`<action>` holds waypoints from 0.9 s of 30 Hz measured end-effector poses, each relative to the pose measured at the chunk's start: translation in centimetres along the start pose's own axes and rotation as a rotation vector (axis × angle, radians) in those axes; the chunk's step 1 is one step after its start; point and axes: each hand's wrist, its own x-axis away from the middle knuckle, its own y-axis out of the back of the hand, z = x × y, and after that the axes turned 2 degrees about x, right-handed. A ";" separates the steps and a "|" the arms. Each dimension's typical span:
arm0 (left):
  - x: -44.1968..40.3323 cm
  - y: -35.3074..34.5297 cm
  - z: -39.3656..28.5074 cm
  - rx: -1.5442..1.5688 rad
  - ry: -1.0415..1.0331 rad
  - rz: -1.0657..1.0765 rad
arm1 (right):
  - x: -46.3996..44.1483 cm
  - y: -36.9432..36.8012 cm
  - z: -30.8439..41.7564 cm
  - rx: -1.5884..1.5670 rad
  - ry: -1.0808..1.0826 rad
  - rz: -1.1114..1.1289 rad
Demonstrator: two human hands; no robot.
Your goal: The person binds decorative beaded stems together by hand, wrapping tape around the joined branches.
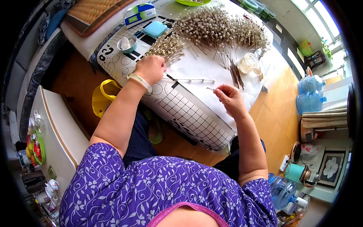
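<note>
Left hand clamped on thin, pale-budded stem; right hand pinches small whitish bud

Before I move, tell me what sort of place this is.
Likely a room in a home, used here for craft work: the patterned tablecloth carries big bunches of budded stems, large water bottles stand by the wall, and a framed flower picture is at the right.

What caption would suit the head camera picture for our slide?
Left hand holding a thin stem, right hand pinching a tiny piece, beside bunches of budded stems.
</note>
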 end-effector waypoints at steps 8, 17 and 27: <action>0.0 0.6 0.2 -0.088 0.131 0.118 | 0.5 0.0 -0.1 0.013 0.007 -0.003; -0.2 1.1 -0.4 -0.149 0.117 0.169 | 0.7 0.6 -0.4 -0.001 -0.001 0.004; 0.0 0.3 1.7 -0.097 0.072 0.122 | 0.9 1.0 -1.0 -0.006 0.056 -0.015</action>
